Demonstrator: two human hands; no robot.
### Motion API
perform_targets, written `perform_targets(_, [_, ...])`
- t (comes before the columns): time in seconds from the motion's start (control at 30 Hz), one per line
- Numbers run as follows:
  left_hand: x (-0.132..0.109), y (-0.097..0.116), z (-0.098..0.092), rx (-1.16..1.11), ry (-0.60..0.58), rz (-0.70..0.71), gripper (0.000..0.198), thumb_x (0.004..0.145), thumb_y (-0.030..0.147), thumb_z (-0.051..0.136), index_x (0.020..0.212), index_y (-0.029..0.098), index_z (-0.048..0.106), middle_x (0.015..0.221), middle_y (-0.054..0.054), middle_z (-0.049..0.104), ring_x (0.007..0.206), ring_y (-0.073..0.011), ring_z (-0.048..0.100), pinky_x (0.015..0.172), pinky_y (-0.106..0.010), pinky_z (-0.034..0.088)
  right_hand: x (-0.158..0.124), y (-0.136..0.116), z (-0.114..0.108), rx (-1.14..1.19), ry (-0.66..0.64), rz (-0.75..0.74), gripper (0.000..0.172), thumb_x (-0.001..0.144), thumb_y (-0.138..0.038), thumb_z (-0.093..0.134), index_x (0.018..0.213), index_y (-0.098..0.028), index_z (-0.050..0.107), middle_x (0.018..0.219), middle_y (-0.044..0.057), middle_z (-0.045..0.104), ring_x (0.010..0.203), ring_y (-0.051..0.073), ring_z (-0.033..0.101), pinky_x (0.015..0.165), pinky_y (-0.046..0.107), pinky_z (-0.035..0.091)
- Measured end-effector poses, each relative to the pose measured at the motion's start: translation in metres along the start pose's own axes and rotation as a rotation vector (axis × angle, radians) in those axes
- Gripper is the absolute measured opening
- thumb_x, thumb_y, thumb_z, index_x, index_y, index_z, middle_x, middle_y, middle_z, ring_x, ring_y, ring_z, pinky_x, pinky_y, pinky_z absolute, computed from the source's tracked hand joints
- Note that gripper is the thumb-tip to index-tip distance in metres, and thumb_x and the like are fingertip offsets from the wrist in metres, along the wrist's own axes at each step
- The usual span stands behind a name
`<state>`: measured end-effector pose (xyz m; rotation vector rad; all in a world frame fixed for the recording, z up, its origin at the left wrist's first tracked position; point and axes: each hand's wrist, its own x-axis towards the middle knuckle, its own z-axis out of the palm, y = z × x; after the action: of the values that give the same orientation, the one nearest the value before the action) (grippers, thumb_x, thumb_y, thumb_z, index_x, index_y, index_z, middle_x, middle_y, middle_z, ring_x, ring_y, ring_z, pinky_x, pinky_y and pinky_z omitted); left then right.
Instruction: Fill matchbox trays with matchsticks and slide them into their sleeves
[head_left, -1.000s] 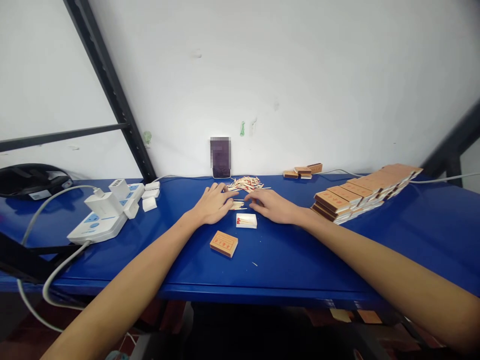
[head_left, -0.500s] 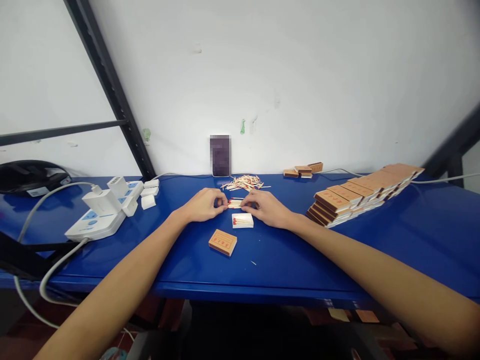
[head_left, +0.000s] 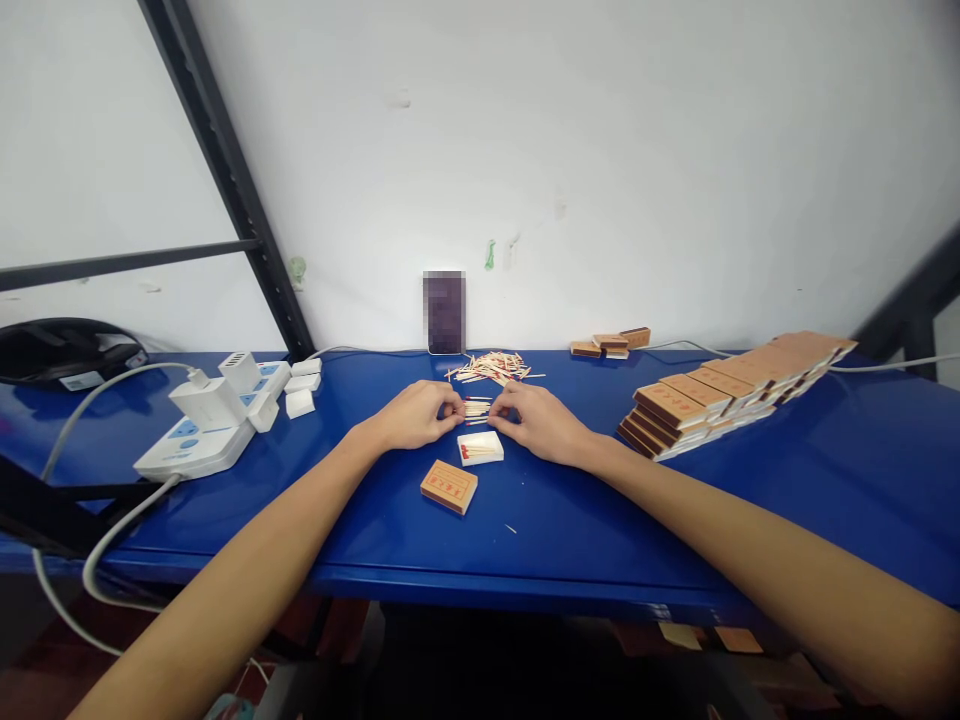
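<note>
Several matches [head_left: 477,410] lie side by side between my hands, spread a little apart. My left hand [head_left: 421,413] is closed in a pinch at their left ends, and my right hand [head_left: 536,422] pinches at their right ends. Just below them sits a white matchbox tray [head_left: 480,448] with some red-tipped matches inside. Nearer the table's front edge rests a brown matchbox cover [head_left: 448,486], tilted slightly. Behind my hands is a loose heap of matches [head_left: 496,366]. The fingertips partly hide the ends of the matches.
Stacked matchboxes [head_left: 705,390] stand on the right of the blue table [head_left: 585,540], with a few more matchboxes [head_left: 611,343] by the wall. A power strip [head_left: 195,447] with chargers and cables occupies the left. A phone-like dark panel [head_left: 446,315] leans on the wall.
The matches between my hands now lie more spread out than before. The white tray has turned and shifted slightly left. The whole view has moved a little.
</note>
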<state>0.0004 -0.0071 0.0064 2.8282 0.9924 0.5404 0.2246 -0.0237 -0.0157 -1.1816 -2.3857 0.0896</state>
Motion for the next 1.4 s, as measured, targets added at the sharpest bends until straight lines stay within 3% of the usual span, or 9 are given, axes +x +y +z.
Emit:
perform_targets(0.2, [-0.0013, 0.0006, 0.0007, -0.047, -0.007, 0.035, 0.015, 0.078, 0.016, 0.054, 0.084, 0.018, 0.068, 0.081, -0.002, 0.064, 0.070, -0.0127, 0.055, 0.065, -0.024, 0.042, 0.0007, -0.0014, 0.0037, 0.037, 0.019, -0.031, 0.012, 0.087, -0.026, 0.057, 0.088, -0.020, 0.068, 0.083, 0.004, 0.060, 0.079, 0.016, 0.054, 0.069, 0.028, 0.039])
perform_targets(0.33, [-0.0022, 0.0014, -0.0017, -0.003, 0.050, 0.016, 0.016, 0.074, 0.015, 0.056, 0.086, 0.017, 0.067, 0.078, -0.001, 0.062, 0.070, -0.0134, 0.055, 0.066, -0.025, 0.042, -0.0006, 0.0005, 0.0052, 0.081, 0.008, -0.056, 0.014, 0.088, -0.026, 0.056, 0.087, -0.020, 0.069, 0.083, 0.004, 0.060, 0.076, 0.016, 0.054, 0.069, 0.027, 0.039])
perform_targets(0.6, [-0.0033, -0.0049, -0.0030, 0.128, 0.049, -0.087, 0.015, 0.080, 0.025, 0.056, 0.086, 0.019, 0.069, 0.083, -0.003, 0.062, 0.072, -0.0155, 0.056, 0.067, -0.028, 0.041, -0.0005, -0.0018, 0.0047, 0.088, 0.016, -0.052, 0.012, 0.085, -0.023, 0.056, 0.082, -0.018, 0.067, 0.079, 0.003, 0.059, 0.072, 0.014, 0.052, 0.067, 0.027, 0.038])
perform_targets(0.9, [-0.0031, -0.0053, -0.0032, 0.099, 0.053, -0.099, 0.015, 0.082, 0.027, 0.057, 0.085, 0.019, 0.069, 0.081, -0.003, 0.061, 0.072, -0.0150, 0.056, 0.067, -0.027, 0.041, -0.0023, -0.0086, 0.0032, 0.064, 0.008, -0.035, 0.007, 0.081, -0.017, 0.057, 0.077, -0.018, 0.063, 0.076, 0.001, 0.057, 0.068, 0.013, 0.049, 0.065, 0.026, 0.035])
perform_targets(1.4, [-0.0017, -0.0065, 0.0017, 0.018, 0.049, -0.038, 0.014, 0.085, 0.028, 0.058, 0.088, 0.019, 0.068, 0.088, -0.004, 0.057, 0.081, -0.0171, 0.055, 0.073, -0.030, 0.043, 0.0033, -0.0010, 0.0027, 0.085, 0.028, -0.048, 0.017, 0.091, -0.024, 0.052, 0.092, -0.018, 0.068, 0.075, 0.002, 0.056, 0.073, 0.015, 0.049, 0.068, 0.027, 0.035])
